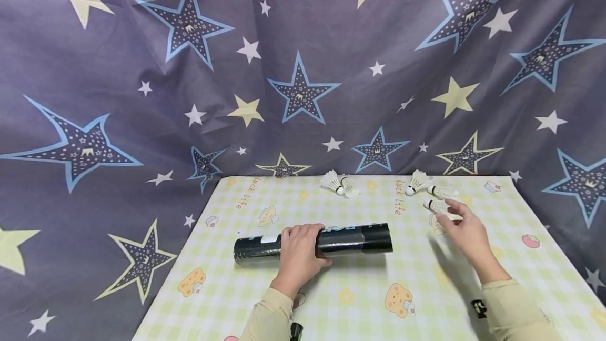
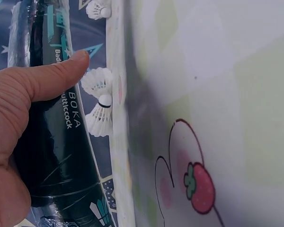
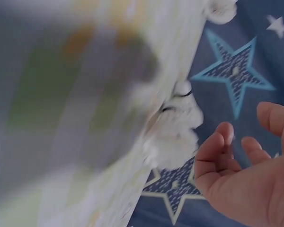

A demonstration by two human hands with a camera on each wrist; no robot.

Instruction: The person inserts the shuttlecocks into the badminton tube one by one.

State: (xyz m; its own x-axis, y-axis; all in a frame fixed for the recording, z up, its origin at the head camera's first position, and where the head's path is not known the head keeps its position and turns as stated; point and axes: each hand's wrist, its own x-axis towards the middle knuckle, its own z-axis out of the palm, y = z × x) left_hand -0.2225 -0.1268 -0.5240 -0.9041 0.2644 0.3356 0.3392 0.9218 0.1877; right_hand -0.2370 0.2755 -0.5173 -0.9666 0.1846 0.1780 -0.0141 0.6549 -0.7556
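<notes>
My left hand [image 1: 301, 251] grips a black shuttlecock tube [image 1: 352, 240] around its middle and holds it sideways over the table. In the left wrist view the thumb lies across the printed tube [image 2: 61, 156]. On the right, my right hand [image 1: 468, 234] hovers at the nearest shuttlecock [image 1: 434, 206], its fingers partly in front of the feathers. The right wrist view shows that hand [image 3: 246, 177] with loosely bent fingers and nothing between them, apart from the blurred white shuttlecocks [image 3: 173, 146].
Two more shuttlecocks, one upright-feathered [image 1: 418, 181] and one lying [image 1: 442, 192], are just behind the nearest one. Another pair [image 1: 332, 182] lies at the table's back edge. A checked cloth covers the table [image 1: 350, 299]; a star-printed curtain [image 1: 246, 136] hangs behind.
</notes>
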